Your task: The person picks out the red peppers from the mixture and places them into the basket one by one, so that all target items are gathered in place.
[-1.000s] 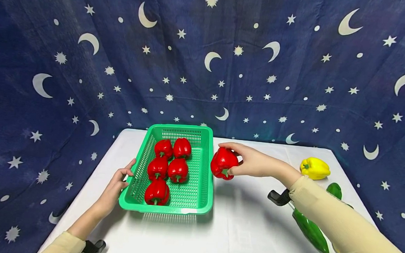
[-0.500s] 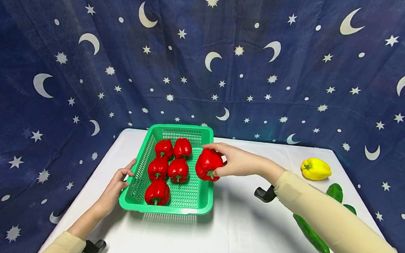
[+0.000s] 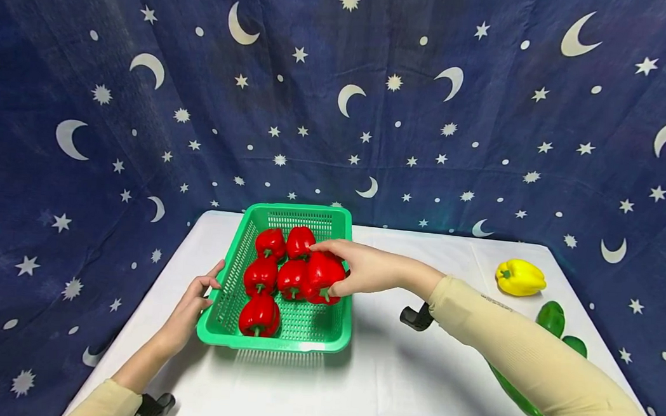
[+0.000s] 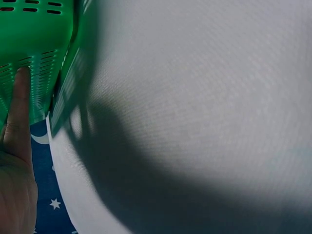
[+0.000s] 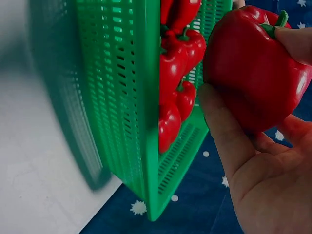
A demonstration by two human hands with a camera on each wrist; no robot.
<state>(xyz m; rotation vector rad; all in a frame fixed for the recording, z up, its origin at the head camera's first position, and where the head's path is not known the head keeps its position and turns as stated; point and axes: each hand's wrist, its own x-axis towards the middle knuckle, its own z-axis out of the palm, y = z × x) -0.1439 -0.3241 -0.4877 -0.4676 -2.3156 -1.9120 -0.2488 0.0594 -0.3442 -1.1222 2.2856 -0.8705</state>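
My right hand grips a glossy red bell pepper over the right half of the green basket. In the right wrist view the thumb lies by the green stem of this bell pepper, with fingers around its side. Several other red bell peppers sit in the basket, mostly in its left half. My left hand holds the basket's left rim. In the left wrist view one finger lies straight against the outer slotted wall.
A yellow bell pepper lies at the right back of the white table. Several green vegetables lie in front of it, partly hidden by my right sleeve. A dark star-and-moon cloth hangs behind the table.
My right hand has carried the red bell pepper leftward, from outside the basket's right rim to over its inside beside the other peppers. The left hand and the basket have stayed put.
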